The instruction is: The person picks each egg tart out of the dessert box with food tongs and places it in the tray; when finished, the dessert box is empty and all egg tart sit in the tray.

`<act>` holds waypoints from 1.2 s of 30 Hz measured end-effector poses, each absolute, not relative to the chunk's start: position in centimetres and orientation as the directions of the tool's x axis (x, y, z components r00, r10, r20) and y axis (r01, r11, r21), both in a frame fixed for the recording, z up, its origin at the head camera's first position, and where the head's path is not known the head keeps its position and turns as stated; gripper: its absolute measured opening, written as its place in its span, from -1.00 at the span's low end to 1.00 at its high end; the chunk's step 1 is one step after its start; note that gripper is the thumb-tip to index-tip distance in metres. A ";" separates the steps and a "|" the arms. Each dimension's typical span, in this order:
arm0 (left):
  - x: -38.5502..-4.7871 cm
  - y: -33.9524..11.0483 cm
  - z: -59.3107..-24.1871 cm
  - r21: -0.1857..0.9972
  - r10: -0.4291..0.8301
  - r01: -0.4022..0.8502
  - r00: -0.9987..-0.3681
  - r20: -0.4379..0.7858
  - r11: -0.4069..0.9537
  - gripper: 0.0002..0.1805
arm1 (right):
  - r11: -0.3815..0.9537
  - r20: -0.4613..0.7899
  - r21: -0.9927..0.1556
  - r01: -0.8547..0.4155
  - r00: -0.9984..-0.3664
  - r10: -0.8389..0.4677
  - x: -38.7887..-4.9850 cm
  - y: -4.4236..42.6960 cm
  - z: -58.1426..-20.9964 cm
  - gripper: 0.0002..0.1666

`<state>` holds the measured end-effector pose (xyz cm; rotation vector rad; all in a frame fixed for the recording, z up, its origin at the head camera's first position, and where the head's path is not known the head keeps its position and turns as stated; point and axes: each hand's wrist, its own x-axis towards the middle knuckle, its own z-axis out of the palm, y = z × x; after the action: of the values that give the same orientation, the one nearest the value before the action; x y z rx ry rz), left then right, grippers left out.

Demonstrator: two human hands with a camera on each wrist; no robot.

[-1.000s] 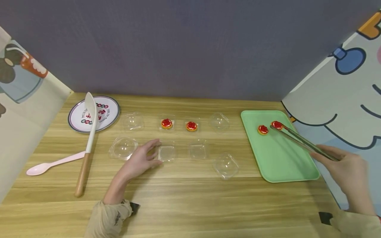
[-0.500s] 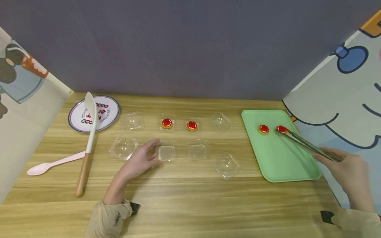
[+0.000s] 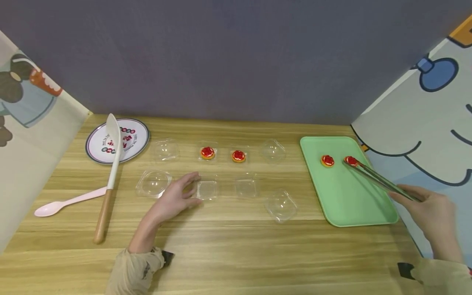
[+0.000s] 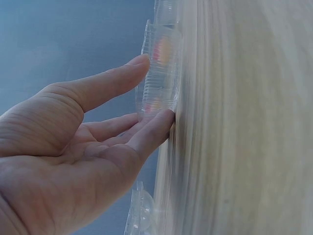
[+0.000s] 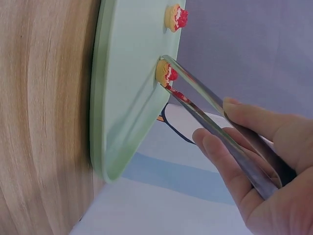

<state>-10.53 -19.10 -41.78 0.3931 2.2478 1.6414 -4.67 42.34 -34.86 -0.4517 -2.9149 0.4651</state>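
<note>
My right hand (image 3: 433,215) grips metal tongs (image 5: 215,129) at the right. Their tips stand on either side of a small tart (image 5: 164,72) with red and white topping, on the green tray (image 3: 354,200); in the right wrist view they appear to touch it. A second tart (image 3: 327,160) sits beside it. My left hand (image 3: 175,196) is at the left edge of a clear plastic box (image 3: 207,189), thumb and fingers loosely spread, near its corners. How firmly they touch it is unclear. Two more tarts (image 3: 207,153) sit in clear boxes behind.
Several clear dome-shaped lids or boxes (image 3: 281,206) lie about, with another clear box (image 3: 246,187) in the middle. At left are a printed plate (image 3: 96,143), a white spoon with wooden handle (image 3: 107,209) across it, and a pink spoon (image 3: 51,209). Walls enclose back and sides.
The tongs and the tart between their tips have shifted slightly right and nearer on the tray, then stay almost still. My left hand stays in place beside the clear box.
</note>
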 end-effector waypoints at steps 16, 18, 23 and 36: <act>-10.5 -19.1 -41.8 0.958 0.403 -0.001 -0.907 -0.121 0.286 -0.04 | 0.881 0.074 -0.339 0.331 -0.924 0.376 -4.0 41.8 -34.0 -0.33; -10.5 -19.2 -41.8 0.958 0.399 -0.004 -0.909 -0.124 0.287 -0.03 | 0.874 0.078 -0.350 0.336 -0.920 0.384 -3.9 41.7 -33.9 -0.34; -10.6 -19.2 -41.9 0.958 0.394 -0.011 -0.910 -0.128 0.286 -0.03 | 0.860 0.088 -0.379 0.342 -0.911 0.402 -3.6 41.8 -33.8 -0.33; -11.4 -19.1 -41.2 0.944 0.279 0.005 -0.956 -0.093 0.329 -0.17 | 0.858 0.111 -0.399 0.324 -0.912 0.396 -3.6 39.1 -32.3 -0.29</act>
<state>-11.36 -19.09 -41.16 0.2570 2.3566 1.6727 -3.64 39.10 -32.35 -0.5561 -2.8439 0.5621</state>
